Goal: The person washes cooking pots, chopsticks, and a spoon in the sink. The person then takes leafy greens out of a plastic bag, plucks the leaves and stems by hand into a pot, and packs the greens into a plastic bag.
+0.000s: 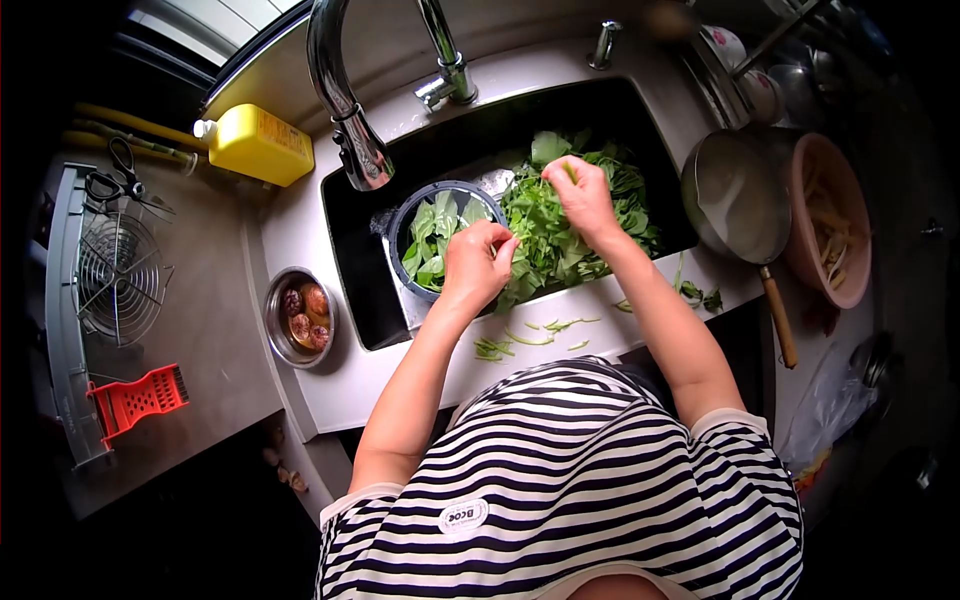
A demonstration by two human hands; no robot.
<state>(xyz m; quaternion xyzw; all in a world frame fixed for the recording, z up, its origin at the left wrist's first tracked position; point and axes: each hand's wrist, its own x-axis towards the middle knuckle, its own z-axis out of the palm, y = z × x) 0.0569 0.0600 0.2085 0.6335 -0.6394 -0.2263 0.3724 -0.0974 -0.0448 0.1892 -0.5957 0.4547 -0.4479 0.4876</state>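
Observation:
A large heap of leafy greens (pixel 625 190) fills the right part of the sink. My right hand (pixel 583 200) is above it, fingers pinched, with a bit of green stem showing at the fingertips. My left hand (pixel 478 262) is closed in a pinch over the right rim of a round dark-rimmed basin (pixel 402 215). Whatever lies between those left fingers is too small to make out. Loose picked leaves (pixel 432 240) lie inside the basin. Short pieces of green stem (pixel 492 348) are scattered on the sink's front ledge.
A chrome faucet (pixel 362 150) hangs over the sink (pixel 335 255). Left stand a metal bowl (pixel 273 315) of dark round items, a yellow bottle (pixel 262 145), scissors (pixel 122 170) and a red grater (pixel 145 400). Right are a wooden-handled pan (pixel 735 195) and a pink basin (pixel 850 285).

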